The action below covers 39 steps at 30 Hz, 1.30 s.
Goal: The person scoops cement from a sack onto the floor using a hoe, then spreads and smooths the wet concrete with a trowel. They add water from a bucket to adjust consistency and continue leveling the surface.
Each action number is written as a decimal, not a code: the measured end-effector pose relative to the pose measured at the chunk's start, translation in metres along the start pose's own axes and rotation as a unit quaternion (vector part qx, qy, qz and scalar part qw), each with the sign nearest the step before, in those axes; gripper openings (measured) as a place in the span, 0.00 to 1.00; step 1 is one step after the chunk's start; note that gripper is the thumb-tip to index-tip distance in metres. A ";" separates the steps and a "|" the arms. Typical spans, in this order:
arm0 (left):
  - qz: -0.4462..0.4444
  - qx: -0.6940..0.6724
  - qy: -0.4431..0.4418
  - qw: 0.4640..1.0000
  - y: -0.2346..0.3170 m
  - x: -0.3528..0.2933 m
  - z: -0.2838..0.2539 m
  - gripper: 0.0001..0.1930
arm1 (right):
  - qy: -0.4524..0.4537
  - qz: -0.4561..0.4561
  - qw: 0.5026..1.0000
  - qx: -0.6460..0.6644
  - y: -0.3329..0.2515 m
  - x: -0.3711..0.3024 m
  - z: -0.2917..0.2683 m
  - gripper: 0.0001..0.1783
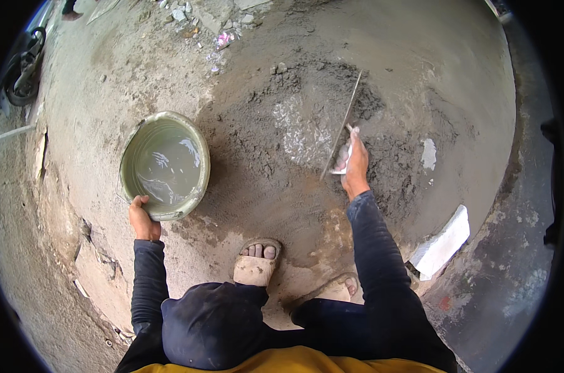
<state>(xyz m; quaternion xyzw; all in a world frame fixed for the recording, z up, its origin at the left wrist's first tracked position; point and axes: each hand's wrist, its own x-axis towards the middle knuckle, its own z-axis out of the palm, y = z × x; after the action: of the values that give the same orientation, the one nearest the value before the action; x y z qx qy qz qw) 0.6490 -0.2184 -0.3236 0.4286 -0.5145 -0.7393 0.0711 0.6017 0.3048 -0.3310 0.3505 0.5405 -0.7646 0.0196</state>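
Note:
My left hand [145, 221] grips the near rim of a round greenish bucket [201, 186], thumb over the edge. Cloudy grey water [170, 168] fills part of the bucket. Farther to the right, my right hand [355, 163] is closed round the handle of a plastering trowel [345, 121]. The trowel's long flat blade stands on edge, seen almost as a thin line, above the wet mortar [381, 143]. From this angle I cannot tell whether the blade touches the mortar. Lumpy dark mortar and a wet, shiny patch [300, 130] lie left of the trowel.
A white slab [442, 245] lies at the right, beside a darker floor strip. Smoothed grey mortar [431, 50] spreads across the far right. Rubble [179, 13] and a pink scrap [224, 40] lie at the far side. A motorbike wheel [23, 78] and another person's foot [72, 15] show far left.

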 end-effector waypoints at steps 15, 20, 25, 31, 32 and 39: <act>0.234 0.117 0.073 0.962 0.014 -0.013 0.009 0.15 | -0.084 0.080 0.953 -0.281 -0.036 -0.005 -0.063 0.25; 0.603 0.427 -0.046 0.673 0.053 -0.098 0.116 0.25 | -0.036 0.080 0.960 -0.267 -0.117 -0.060 -0.115 0.26; 0.602 0.565 -0.450 0.341 -0.058 -0.117 0.318 0.16 | 0.015 0.058 0.961 -0.270 -0.113 -0.109 -0.171 0.26; 0.663 0.608 -0.422 0.115 -0.130 -0.072 0.408 0.13 | 0.010 0.078 0.980 -0.185 -0.047 -0.181 -0.227 0.23; 0.673 0.595 -0.430 0.088 -0.130 -0.068 0.413 0.12 | 0.015 0.093 0.980 -0.176 -0.037 -0.188 -0.238 0.24; 0.753 0.512 -0.414 -0.008 -0.120 -0.085 0.457 0.09 | 0.154 0.037 0.924 -0.348 0.007 -0.211 -0.280 0.50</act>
<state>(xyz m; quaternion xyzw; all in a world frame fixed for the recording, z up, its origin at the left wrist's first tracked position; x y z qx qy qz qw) 0.4191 0.2032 -0.3277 0.6605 0.7262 -0.1452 -0.1236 0.9078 0.4631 -0.2670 0.4545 0.7555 -0.4641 0.0850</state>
